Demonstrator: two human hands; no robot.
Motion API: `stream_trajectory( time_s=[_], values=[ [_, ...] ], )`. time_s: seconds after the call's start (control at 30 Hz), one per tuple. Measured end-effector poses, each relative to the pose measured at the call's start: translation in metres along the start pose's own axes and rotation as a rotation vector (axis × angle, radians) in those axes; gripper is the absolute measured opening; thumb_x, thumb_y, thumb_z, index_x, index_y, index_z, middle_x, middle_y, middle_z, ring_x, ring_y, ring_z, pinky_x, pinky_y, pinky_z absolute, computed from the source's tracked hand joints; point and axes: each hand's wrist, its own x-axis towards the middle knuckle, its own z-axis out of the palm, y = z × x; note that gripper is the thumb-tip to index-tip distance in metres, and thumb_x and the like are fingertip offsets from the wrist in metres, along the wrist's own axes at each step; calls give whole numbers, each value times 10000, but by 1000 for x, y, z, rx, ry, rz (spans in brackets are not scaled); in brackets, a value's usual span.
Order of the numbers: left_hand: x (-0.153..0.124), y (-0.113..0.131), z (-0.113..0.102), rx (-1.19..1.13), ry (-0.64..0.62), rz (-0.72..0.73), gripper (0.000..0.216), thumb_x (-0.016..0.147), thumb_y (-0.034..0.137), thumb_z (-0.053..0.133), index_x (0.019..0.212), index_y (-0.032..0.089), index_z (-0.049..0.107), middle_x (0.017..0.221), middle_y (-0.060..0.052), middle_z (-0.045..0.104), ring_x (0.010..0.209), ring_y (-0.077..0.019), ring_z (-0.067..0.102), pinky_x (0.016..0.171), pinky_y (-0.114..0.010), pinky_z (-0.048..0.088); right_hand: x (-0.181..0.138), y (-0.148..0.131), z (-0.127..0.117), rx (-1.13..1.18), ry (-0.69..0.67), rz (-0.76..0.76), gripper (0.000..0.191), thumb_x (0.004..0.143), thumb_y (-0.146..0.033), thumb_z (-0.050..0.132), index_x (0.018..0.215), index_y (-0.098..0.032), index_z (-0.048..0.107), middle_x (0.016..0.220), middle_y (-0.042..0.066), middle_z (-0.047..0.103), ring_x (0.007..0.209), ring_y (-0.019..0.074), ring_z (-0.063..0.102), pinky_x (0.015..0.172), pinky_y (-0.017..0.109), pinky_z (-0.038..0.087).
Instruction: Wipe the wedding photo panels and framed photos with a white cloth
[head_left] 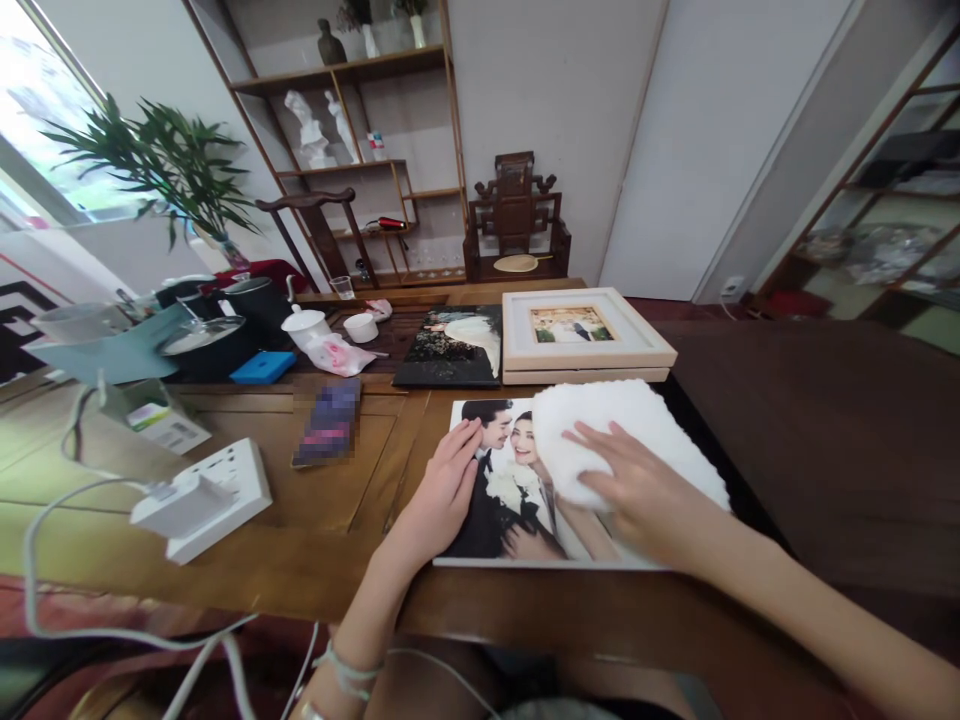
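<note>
A wedding photo panel (517, 515) of a couple lies flat on the wooden table near its front edge. My left hand (448, 490) rests on the panel's left side, fingers stretched out and lying flat, holding nothing. A fluffy white cloth (652, 420) covers the upper right of the panel and hangs past its right edge. My right hand (630, 485) grips the cloth from above against the photo, thumb and fingers apart with fabric under them. The cloth hides part of the picture.
Behind the panel lie a dark photo panel (450, 350) and pale wooden picture frames (589, 365), stacked. Leftward are a phone (328, 425), a white power strip (232, 490) with cables, a blue box (262, 367), a white teapot (306, 325) and a black pot (206, 345).
</note>
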Motion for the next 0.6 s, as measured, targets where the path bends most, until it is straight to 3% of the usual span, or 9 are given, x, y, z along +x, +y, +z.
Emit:
stream_trajectory(
  time_s=[0.17, 0.27, 0.4, 0.47, 0.6],
  values=[
    [2, 0, 1, 11, -20, -35, 443, 951, 211, 312, 1376, 176, 433, 1492, -121, 376, 1403, -220, 294, 1154, -487, 228, -27, -63, -4, 184, 18, -155, 227, 650, -20, 506, 635, -197, 647, 1386, 134, 495, 1319, 333, 371, 1076, 573, 280],
    [3, 0, 0, 1, -24, -24, 440, 948, 210, 321, 1369, 167, 440, 1485, -123, 387, 1404, -217, 290, 1154, -482, 230, -30, -72, -10, 250, 38, -181, 224, 656, -36, 497, 622, -212, 632, 1377, 89, 515, 1321, 284, 383, 1108, 519, 252],
    [2, 1, -2, -22, -19, -24, 427, 951, 216, 331, 1361, 202, 451, 1480, -100, 402, 1402, -215, 295, 1156, -488, 220, -18, -40, -18, 260, -94, -55, 412, 566, -9, 440, 845, -200, 676, 1375, 100, 517, 1301, 250, 421, 1085, 464, 327],
    [2, 2, -2, -24, -10, -17, 427, 951, 214, 334, 1360, 200, 453, 1475, -98, 410, 1399, -209, 301, 1161, -475, 214, -10, -12, -16, 178, -60, 76, 430, 581, -17, 428, 891, -194, 668, 1334, 116, 551, 1248, 278, 482, 1012, 464, 418],
    [1, 3, -3, -18, -1, -17, 426, 950, 217, 335, 1356, 196, 459, 1471, -100, 414, 1397, -211, 305, 1159, -475, 219, 0, 33, -3, 0, 37, 295, 414, 679, -56, 403, 1004, -170, 631, 932, 105, 691, 965, 298, 648, 839, 445, 521]
  ],
)
